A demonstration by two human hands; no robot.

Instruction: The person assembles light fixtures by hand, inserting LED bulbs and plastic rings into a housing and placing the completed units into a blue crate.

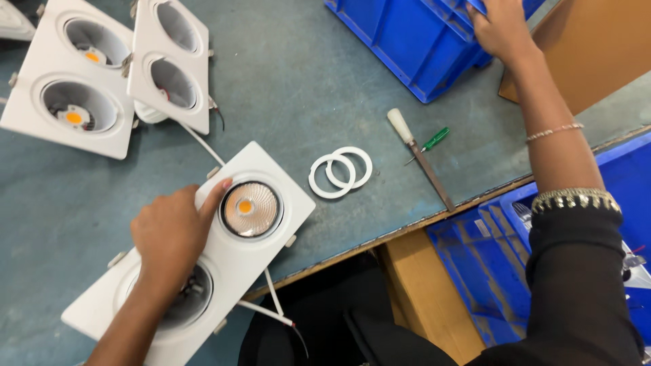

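Left hand (169,234) flat on white twin fixture (196,257) overhanging desk (305,74) edge; right hand (502,27) grips blue crate (413,41) rim.

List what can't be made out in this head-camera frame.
- Right hand: fingertips cut off by the top edge at the blue crate; grip unclear.
- Lower socket of the white twin light fitting: covered by the left hand.
- Blue bin below the table: contents hidden by the sleeve.
- Second fitting: cut off at the left edge.
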